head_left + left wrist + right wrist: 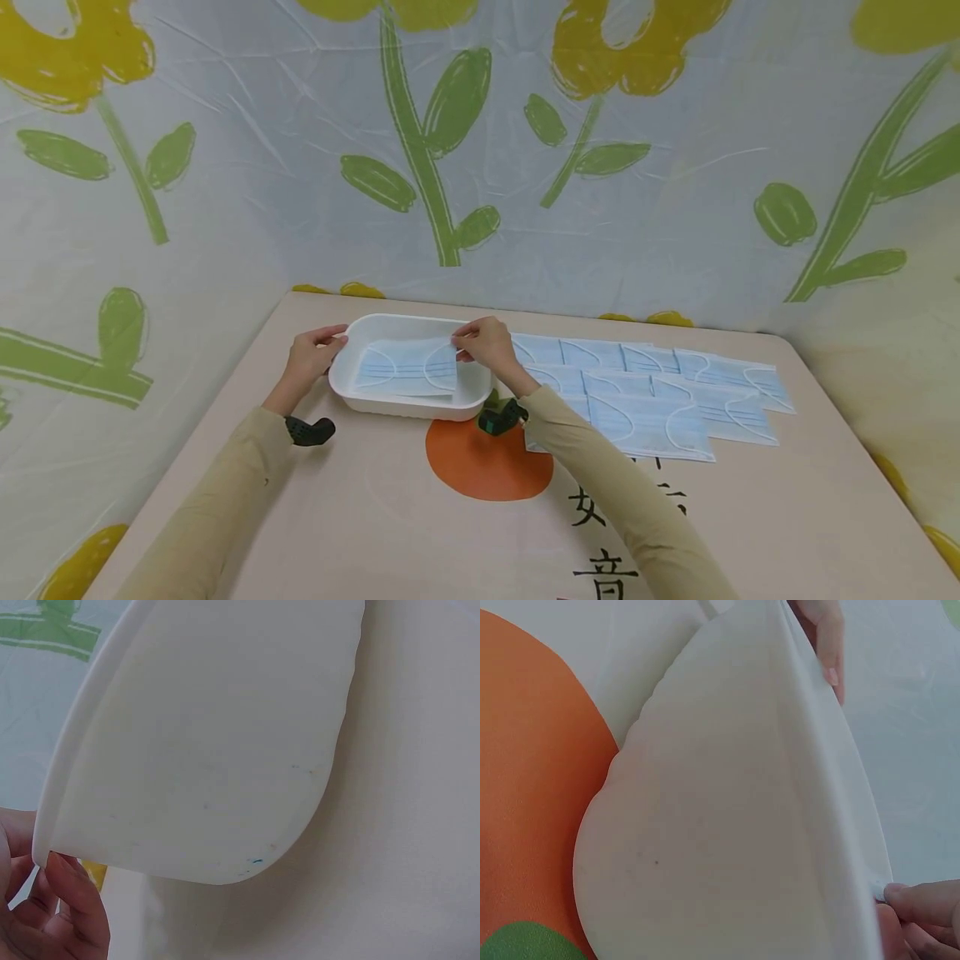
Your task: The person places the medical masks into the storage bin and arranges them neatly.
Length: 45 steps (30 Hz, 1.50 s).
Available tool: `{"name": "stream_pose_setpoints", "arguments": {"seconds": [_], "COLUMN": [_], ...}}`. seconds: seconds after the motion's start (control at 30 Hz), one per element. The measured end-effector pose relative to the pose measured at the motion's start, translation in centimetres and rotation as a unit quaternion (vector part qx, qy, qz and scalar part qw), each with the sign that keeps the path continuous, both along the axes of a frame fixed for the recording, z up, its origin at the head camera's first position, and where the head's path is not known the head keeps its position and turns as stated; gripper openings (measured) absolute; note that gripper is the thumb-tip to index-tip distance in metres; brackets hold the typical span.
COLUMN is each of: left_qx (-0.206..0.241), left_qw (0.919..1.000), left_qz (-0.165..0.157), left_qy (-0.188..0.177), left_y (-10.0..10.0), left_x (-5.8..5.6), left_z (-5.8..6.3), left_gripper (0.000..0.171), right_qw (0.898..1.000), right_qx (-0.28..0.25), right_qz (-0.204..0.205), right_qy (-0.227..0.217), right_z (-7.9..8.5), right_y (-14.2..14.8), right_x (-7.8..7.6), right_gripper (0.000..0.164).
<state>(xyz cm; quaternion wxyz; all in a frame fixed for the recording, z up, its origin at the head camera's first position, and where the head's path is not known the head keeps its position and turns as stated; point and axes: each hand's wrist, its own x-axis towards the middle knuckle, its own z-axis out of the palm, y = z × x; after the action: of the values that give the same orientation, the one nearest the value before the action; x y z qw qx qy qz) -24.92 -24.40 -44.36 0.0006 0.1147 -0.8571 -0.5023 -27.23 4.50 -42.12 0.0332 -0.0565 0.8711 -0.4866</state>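
Observation:
A white plastic tray (420, 408) stands at the back left of the table, with a light blue face mask (412, 371) lying inside it. At the tray's left end, my left hand (311, 354) pinches the rim between thumb and fingers; the left wrist view shows that hand (56, 907) at the tray's lower corner. My right hand (487, 346) reaches over the right end of the tray and pinches the mask's right edge. In the right wrist view, the right hand (926, 919) grips a small pale bit of the mask just past the rim.
Several more blue masks (645, 425) lie in overlapping rows on the table to the right of the tray. An orange round print (487, 471) and black characters (606, 575) mark the tabletop (375, 517). A flower-patterned curtain (300, 167) hangs behind and at both sides.

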Motion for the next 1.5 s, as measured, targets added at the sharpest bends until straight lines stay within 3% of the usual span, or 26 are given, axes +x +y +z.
{"name": "stream_pose_setpoints", "arguments": {"seconds": [0.47,1.0,1.5], "left_qx": [0.001,0.009,0.012], "left_qw": [1.0000,0.9999,0.9999], "left_qz": [0.005,0.005,-0.005], "left_qy": [-0.008,-0.011,-0.009], "left_y": [0.1,0.0,0.1], "left_x": [-0.1,-0.2,0.0], "left_z": [-0.2,-0.3,-0.1], "left_gripper": [0.040,0.041,0.042], "right_qw": [0.999,0.994,0.987], "right_qx": [0.048,0.073,0.097], "right_qz": [-0.005,0.014,0.015], "right_qy": [0.007,0.081,0.127], "right_z": [0.2,0.5,2.3], "right_y": [0.1,1.1,3.7], "right_x": [0.4,1.0,2.2], "right_gripper": [0.009,0.012,0.015]}}
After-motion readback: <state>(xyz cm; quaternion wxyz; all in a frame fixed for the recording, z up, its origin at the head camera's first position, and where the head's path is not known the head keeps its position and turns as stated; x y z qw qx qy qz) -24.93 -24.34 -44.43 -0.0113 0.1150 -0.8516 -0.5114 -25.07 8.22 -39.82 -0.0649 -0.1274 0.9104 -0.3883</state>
